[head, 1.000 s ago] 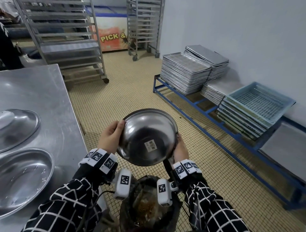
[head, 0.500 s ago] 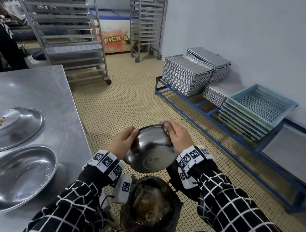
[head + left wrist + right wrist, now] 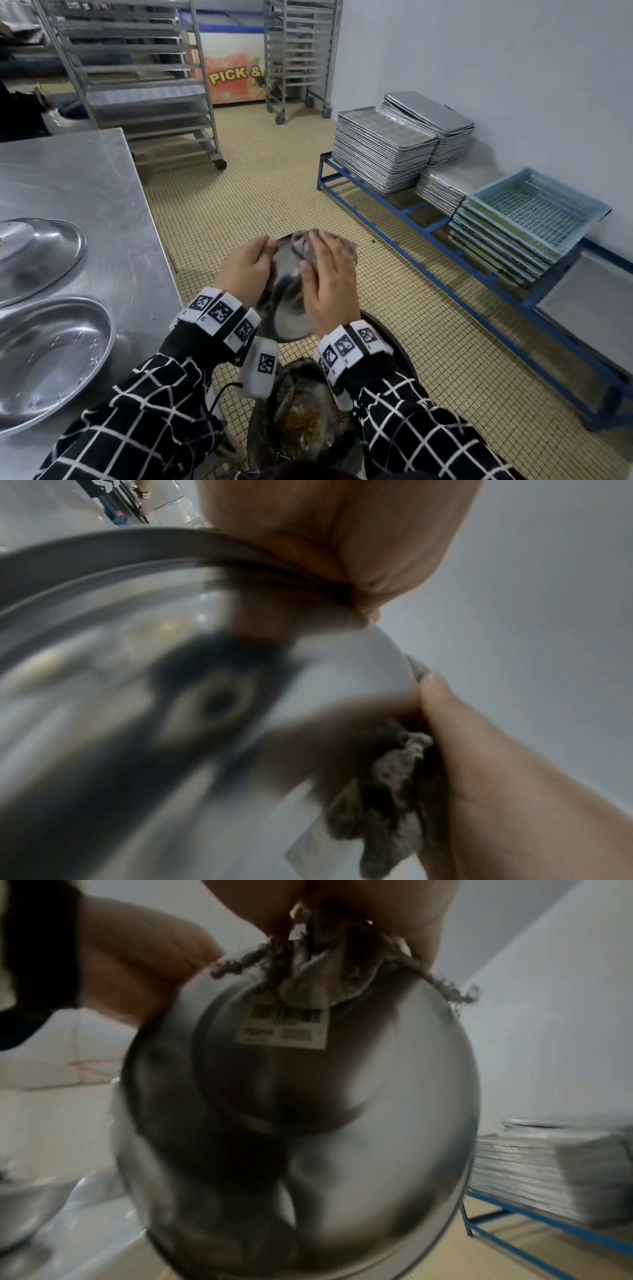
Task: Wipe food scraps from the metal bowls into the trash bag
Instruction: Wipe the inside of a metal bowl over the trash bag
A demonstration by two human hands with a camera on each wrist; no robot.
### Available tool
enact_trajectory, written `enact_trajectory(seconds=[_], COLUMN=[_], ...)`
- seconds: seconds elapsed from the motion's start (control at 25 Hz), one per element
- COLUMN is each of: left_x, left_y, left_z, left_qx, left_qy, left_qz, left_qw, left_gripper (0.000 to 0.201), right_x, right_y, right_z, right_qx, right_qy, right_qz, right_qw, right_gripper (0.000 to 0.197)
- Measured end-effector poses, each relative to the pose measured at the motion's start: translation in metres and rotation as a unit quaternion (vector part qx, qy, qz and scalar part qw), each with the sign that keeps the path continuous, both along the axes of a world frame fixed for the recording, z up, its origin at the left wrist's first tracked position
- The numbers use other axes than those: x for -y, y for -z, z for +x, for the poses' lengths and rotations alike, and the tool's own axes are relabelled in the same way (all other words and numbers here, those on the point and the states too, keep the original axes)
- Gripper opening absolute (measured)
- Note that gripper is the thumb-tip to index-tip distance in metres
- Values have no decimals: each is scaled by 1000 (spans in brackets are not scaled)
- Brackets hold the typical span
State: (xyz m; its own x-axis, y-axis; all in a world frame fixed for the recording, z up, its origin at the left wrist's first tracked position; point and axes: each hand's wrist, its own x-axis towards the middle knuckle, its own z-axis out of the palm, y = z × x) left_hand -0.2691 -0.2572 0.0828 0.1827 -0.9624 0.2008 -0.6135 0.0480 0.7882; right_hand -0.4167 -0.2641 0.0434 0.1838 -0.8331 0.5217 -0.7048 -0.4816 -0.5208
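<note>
Head view: a metal bowl (image 3: 287,298) is held tipped above the open trash bag (image 3: 301,421), beside the steel table (image 3: 85,192). The left hand (image 3: 245,270) grips the bowl's rim with curled fingers. The right hand (image 3: 329,287) lies flat, fingers straight, pressing a grey cloth (image 3: 305,245) against the bowl. Two more bowls (image 3: 44,356) wait on the table.

Left wrist view: the fingers are wrapped over the rim (image 3: 260,561); the cloth (image 3: 383,788) is bunched under the other hand against the bowl's outer wall.

Right wrist view: the cloth (image 3: 318,969) sits on the bowl's underside, just above a barcode label (image 3: 284,1028); the fingers' exact pose is hidden.

Risk: a one-handed rim grip on smooth metal may slip under wiping pressure. Scraps could miss the bag's narrow mouth and land on the floor.
</note>
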Motion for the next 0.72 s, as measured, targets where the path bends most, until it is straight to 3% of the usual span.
enact_trajectory(seconds=[0.12,0.2,0.28,0.36,0.44,0.48,0.6,0.72], left_x=[4,5,6,6,6,6,4,4], left_y=[-6,-6,-4,-1,1,2,2,5], left_z=[8,10,7,1,-5,-7,-8,2], left_qx=[-17,-11,-5,-28,-59,-53,-35,-80], left_qy=[-21,-46,-63,-61,-47,-42,-23,-9], left_qz=[-5,-17,-20,-5,8,5,-19,-3], left_qw=[1000,999,998,998,997,998,999,997], left_gripper=[35,36,36,35,34,35,35,36], right_x=[16,12,-2,-15,-14,-10,9,21], right_y=[-7,-2,5,11,11,7,0,5], right_z=[-19,-29,-24,-8,5,9,11,1], right_qx=[168,186,143,24,-72,-76,-3,179], right_qy=[34,45,13,-31,-17,2,59,93], right_qz=[150,189,160,63,-14,-26,-2,106], right_qw=[974,963,977,997,997,997,998,974], right_gripper=[41,41,48,53,55,55,59,55])
